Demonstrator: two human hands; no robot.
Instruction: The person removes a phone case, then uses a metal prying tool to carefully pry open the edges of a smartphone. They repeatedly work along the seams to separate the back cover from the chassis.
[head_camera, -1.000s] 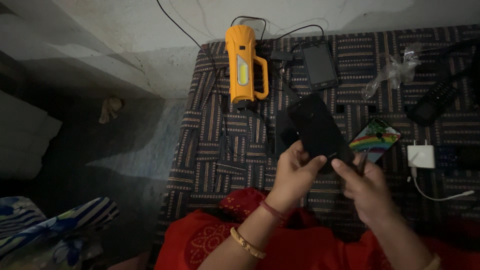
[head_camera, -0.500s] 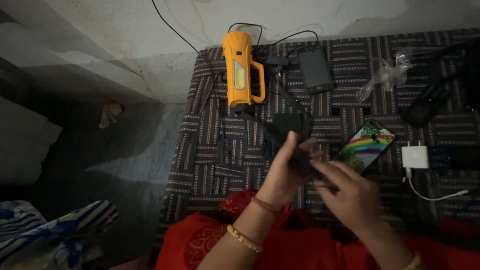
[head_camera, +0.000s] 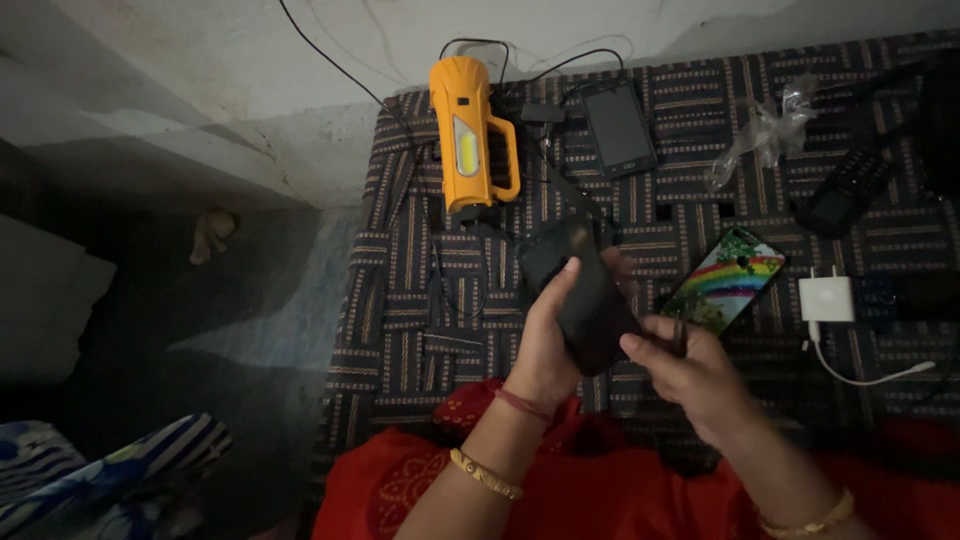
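Left hand (head_camera: 548, 345) grasps the dark phone (head_camera: 585, 300); right hand (head_camera: 690, 365) pinches its lower edge (grip best kept firm, phone level).

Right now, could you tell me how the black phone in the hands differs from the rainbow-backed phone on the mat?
The black phone is held up off the mat by the left hand and right hand; the rainbow-backed phone lies flat on the striped mat, untouched. The black phone is plain and dark; the rainbow-backed phone shows a bright pattern. Both are slim rectangular slabs, tilted diagonally.
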